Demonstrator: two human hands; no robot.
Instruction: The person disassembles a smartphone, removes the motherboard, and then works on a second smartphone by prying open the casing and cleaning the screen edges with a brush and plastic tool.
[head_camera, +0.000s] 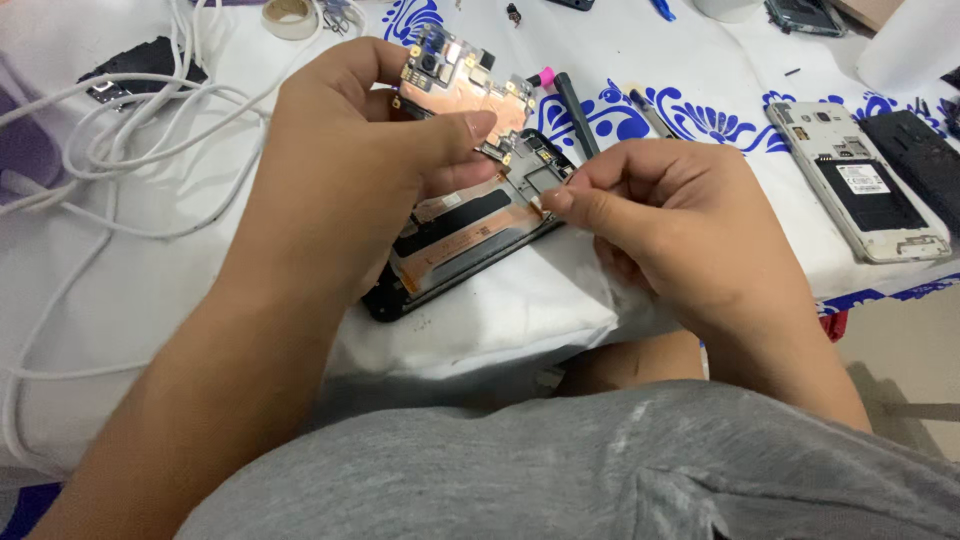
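The left hand (340, 170) pinches a copper-shielded circuit board (462, 88), lifted just above the opened phone frame (470, 235). The frame's long axis runs diagonally, upper end toward the black pry tool (577, 112). The right hand (670, 225), fingers pinched narrow, touches the frame's upper edge.

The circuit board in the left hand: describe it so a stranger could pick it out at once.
Start at the white cloth-covered table, then the opened black phone frame at its middle. Just above that frame, the left hand pinches a copper-coloured circuit board lifted off it. Unlike the white opened phone lying to the right, it is a bare, irregular board with small camera modules at its top.
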